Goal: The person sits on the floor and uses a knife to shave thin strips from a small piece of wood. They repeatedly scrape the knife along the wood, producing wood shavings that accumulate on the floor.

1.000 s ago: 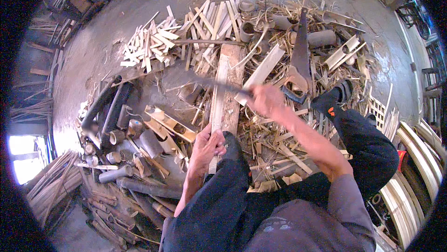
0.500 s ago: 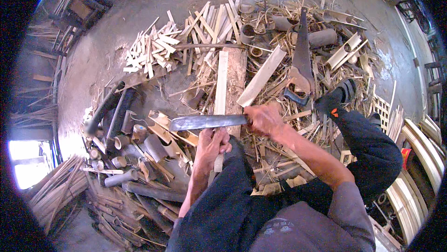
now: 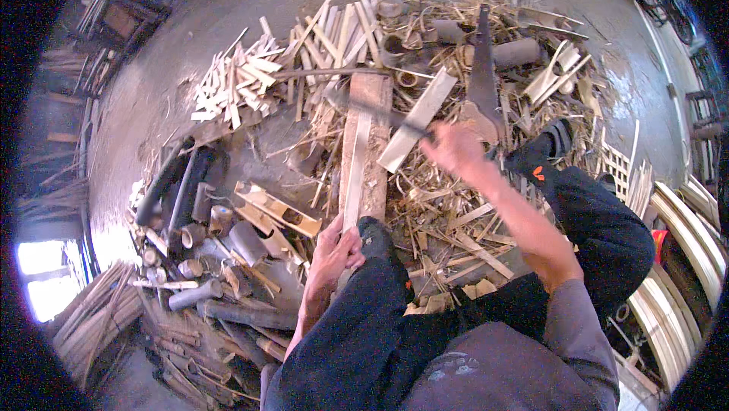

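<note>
The near end of a pale bamboo strip (image 3: pixel 355 176) is clasped in the left hand (image 3: pixel 338 250), whose fingers are curled round it. From that grip the strip is run out forward, lying along a wooden board (image 3: pixel 375 176); it is probably held by its end so that most of its length is left clear of the fingers and backed by the wood.

Just right of the left-hand grip, a dark shoe (image 3: pixel 374 237) is set at the near end of the board. It seems to be placed there to keep the board from shifting, though how firmly it is pressed cannot be told.

Ahead and to the right of that grip, the end of a long knife (image 3: pixel 380 114) is gripped in the right hand (image 3: pixel 458 154); the handle itself is mostly hidden by the fist. The blade is blurred and is pointed leftward across the far part of the strip, well away from the left fingers, presumably for safety. Whether the strip is touched by it cannot be made out.

Beside the right-hand grip, a wider bamboo piece (image 3: pixel 420 117) is laid slantwise, and a saw (image 3: pixel 484 69) is left beyond it, perhaps within easy reach. Farther ahead and left of the left-hand grip, shorter pale strips (image 3: pixel 239 81) are heaped, apparently kept apart from the shavings (image 3: pixel 416 189).
</note>
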Available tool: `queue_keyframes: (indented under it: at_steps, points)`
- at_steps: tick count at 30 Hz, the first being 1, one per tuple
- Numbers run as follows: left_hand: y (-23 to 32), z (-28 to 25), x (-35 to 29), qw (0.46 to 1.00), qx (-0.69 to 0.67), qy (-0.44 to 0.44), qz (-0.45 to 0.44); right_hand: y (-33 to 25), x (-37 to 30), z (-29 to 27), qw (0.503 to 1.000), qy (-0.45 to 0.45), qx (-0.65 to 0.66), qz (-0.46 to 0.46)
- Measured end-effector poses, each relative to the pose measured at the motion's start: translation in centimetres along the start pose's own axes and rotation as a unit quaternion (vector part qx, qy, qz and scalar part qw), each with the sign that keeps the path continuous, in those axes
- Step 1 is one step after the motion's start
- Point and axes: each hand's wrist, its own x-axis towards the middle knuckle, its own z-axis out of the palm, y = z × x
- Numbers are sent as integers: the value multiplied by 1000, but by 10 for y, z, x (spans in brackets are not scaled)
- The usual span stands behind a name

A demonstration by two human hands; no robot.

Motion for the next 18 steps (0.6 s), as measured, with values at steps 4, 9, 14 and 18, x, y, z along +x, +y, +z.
queue_keyframes:
  at_steps: [4, 9, 14, 18]
  points:
    - [21, 6, -12, 998, -21, -53, -29, -14, -8, 6, 995, 3, 3, -95]
    - [3, -21, -33, 992, 47, -84, -85, -3, 18, -39, 996, 43, 57, 47]
    - [14, -23, 7, 947, -178, -214, -162, -18, 1, -12, 959, 69, 125, -244]
    - [-28, -26, 45, 944, -196, -232, 128, -26, -17, 3, 991, -21, 122, -50]
